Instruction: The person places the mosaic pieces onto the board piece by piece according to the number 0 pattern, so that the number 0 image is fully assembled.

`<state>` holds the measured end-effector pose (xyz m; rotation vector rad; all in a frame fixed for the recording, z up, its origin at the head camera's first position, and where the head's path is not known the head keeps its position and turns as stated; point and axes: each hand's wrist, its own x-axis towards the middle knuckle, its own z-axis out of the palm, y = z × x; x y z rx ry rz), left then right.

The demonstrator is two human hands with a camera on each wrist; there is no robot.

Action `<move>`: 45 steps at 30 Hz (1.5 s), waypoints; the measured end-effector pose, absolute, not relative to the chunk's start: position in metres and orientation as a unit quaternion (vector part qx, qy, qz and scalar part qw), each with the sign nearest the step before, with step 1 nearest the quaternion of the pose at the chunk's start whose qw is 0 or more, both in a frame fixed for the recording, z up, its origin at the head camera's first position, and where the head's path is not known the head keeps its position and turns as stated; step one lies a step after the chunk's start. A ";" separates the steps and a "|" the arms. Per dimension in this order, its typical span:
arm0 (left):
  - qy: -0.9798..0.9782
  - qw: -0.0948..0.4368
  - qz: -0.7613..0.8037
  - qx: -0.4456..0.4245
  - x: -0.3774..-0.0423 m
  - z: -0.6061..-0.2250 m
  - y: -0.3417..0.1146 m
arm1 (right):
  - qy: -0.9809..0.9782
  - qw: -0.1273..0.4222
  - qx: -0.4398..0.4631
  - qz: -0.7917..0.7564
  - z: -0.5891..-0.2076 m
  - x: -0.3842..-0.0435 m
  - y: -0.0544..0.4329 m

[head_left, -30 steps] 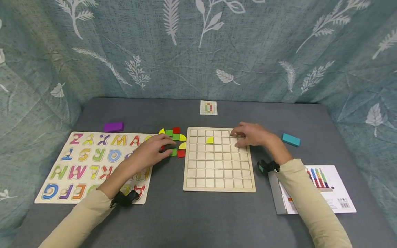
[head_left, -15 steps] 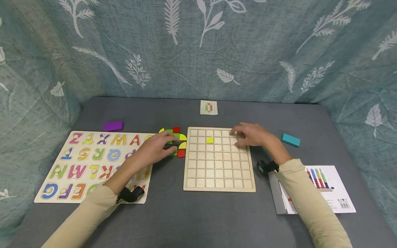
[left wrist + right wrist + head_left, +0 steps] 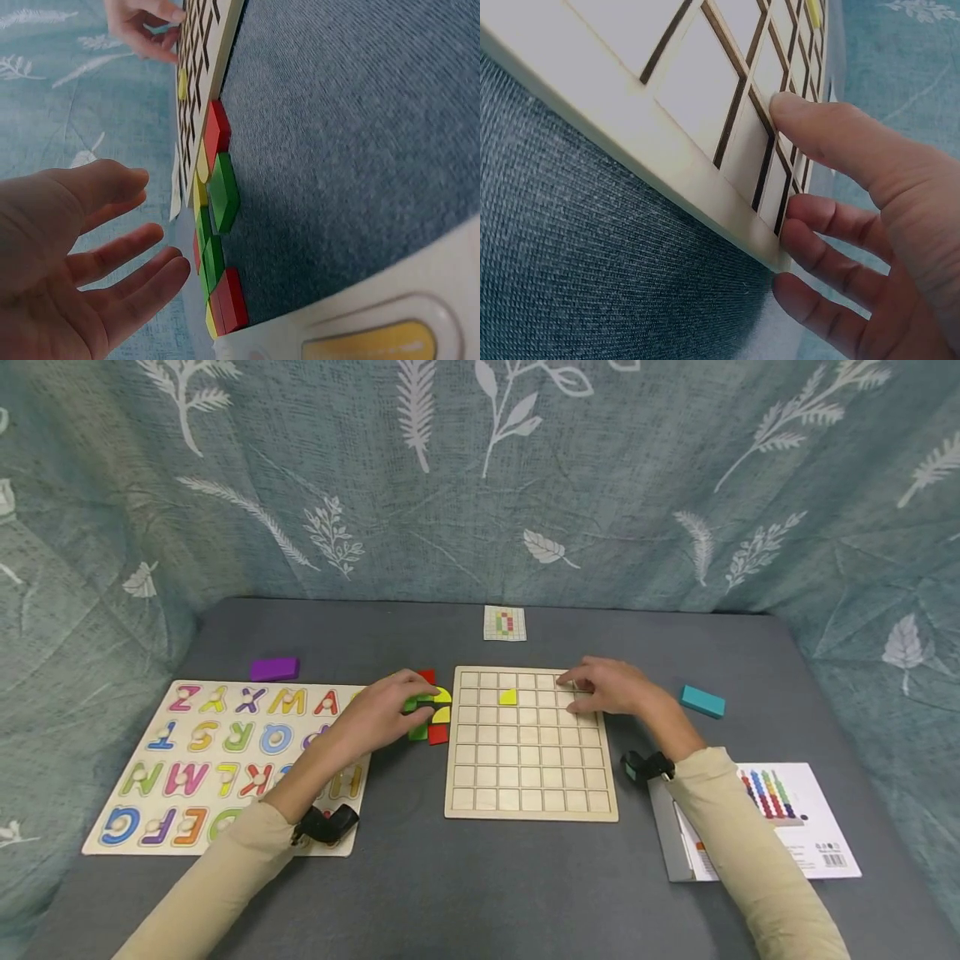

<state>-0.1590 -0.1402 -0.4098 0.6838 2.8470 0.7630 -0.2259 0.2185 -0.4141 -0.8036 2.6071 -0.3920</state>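
Note:
My left hand (image 3: 381, 710) is over a small cluster of coloured tiles left of a wooden grid board (image 3: 530, 820). In the left wrist view its thumb and fingers are parted, with nothing between them. The cluster holds a red tile (image 3: 438, 735), green tiles (image 3: 224, 193) and yellow quarter-circle tiles (image 3: 442, 715); the hand hides part of it from the head camera. One yellow quarter-circle tile (image 3: 508, 697) sits in a cell near the board's top. My right hand (image 3: 611, 685) rests at the board's far right corner, fingertips on its edge and thumb over the cells.
A small pattern card (image 3: 505, 623) lies beyond the board. Under my left forearm is a letter puzzle board (image 3: 225, 767), with a purple block (image 3: 274, 669) behind it. On the right are a teal block (image 3: 702, 701) and a white box (image 3: 821, 827), partly beneath my right sleeve.
My left hand has moved a little rightward and away from me, farther over the tiles, covering more of them. The right hand stays in place on the board.

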 end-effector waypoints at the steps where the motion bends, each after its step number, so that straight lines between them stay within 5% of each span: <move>1: 0.939 0.058 0.254 0.224 -0.159 -0.410 -0.141 | 0.928 0.192 -0.286 -0.138 -0.413 -0.225 0.218; 31: 0.947 0.042 0.254 0.190 -0.167 -0.416 -0.164 | 0.932 0.178 -0.286 -0.131 -0.414 -0.223 0.220; 45: 0.944 0.089 0.237 0.212 -0.196 -0.410 -0.141 | 0.931 0.171 -0.294 -0.130 -0.416 -0.223 0.222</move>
